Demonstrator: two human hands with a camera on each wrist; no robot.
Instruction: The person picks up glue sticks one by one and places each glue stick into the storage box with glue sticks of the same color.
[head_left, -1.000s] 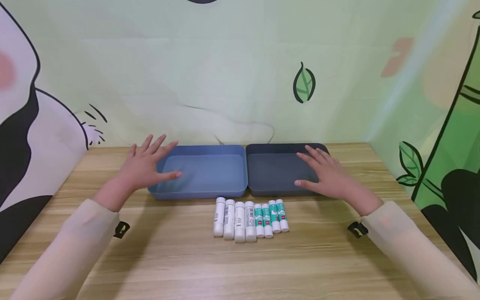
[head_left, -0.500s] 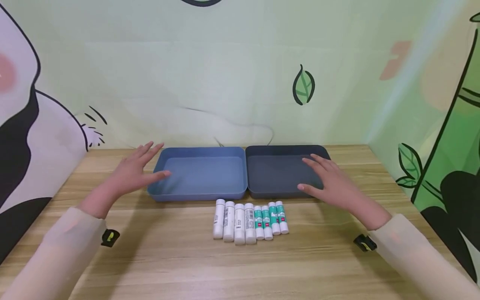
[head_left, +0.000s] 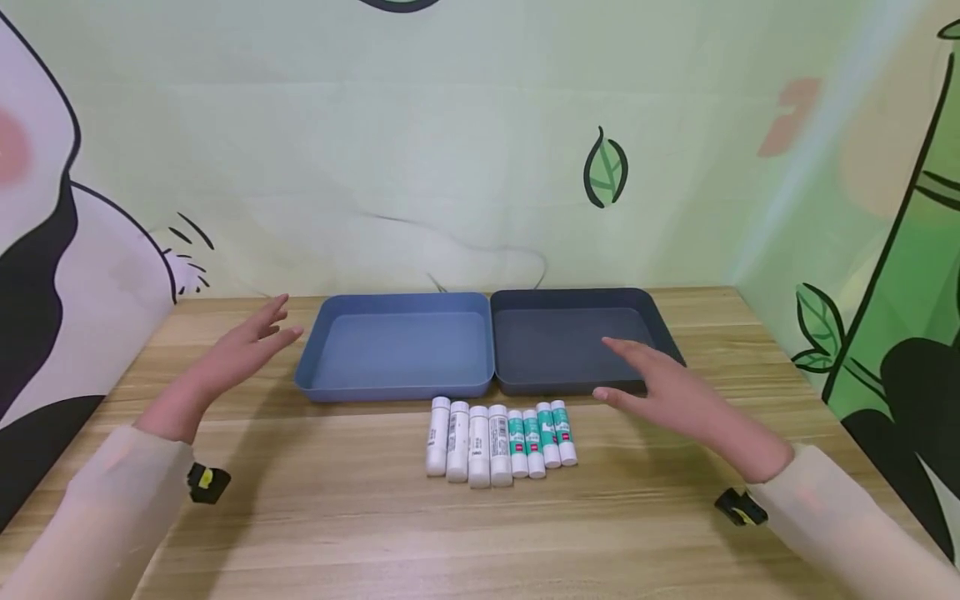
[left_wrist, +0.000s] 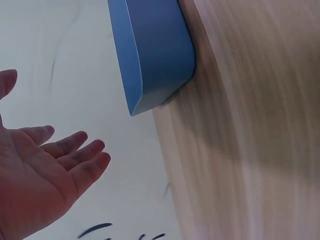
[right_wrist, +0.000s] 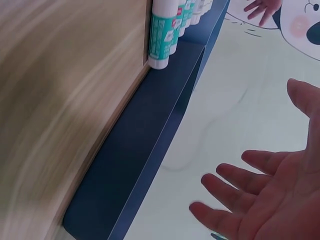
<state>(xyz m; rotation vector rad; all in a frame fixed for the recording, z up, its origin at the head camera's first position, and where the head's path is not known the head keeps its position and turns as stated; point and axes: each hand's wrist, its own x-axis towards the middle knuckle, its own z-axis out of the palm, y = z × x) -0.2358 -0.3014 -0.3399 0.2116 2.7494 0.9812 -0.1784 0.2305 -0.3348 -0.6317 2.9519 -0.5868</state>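
My left hand (head_left: 236, 354) hovers just left of the blue tray (head_left: 397, 392), fingers extended and holding nothing; the left wrist view shows its palm (left_wrist: 30, 185) beside the tray's corner. On the other side, my right hand (head_left: 675, 392) is held over the front right part of the dark navy tray (head_left: 517, 386), its fingers straight and apart from anything. In front of the trays lies a row of glue sticks: several larger white ones (head_left: 478, 446) on the left and several smaller green-and-white ones (head_left: 533, 442) on the right.
The two trays stand side by side on a wooden table (head_left: 420, 542), close to the wall at the back. A printed cloth backdrop (head_left: 450, 142) with leaf and panda drawings rises behind and along the sides. Black straps (head_left: 208, 483) sit at both wrists.
Both hands have drawn back and outward: the left from over the blue tray to its left side, the right slightly toward the front. Trays and glue sticks stay in place.
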